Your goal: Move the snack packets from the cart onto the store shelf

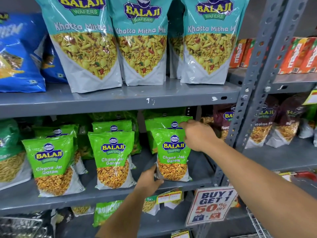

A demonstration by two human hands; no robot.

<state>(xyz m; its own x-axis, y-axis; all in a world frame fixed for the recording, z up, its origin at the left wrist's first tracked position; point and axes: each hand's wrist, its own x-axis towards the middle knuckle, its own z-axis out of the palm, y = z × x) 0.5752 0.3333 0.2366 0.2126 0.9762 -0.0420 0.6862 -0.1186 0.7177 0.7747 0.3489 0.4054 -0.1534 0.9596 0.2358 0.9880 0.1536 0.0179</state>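
On the middle shelf (120, 194), green packets stand in rows, the back ones half hidden. The left hand (149, 182) cups the lower left corner of the rightmost front packet (172, 157). The right hand (197, 134) pinches its top edge, fingertips partly hidden. Only a wire corner of the cart (257, 225) shows.

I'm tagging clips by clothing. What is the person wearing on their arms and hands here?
Nothing shows on either. The left hand and right hand are bare: no gloves, rings, watch or bracelets visible. Both forearms are uncovered to the frame edge, so no sleeve appears.
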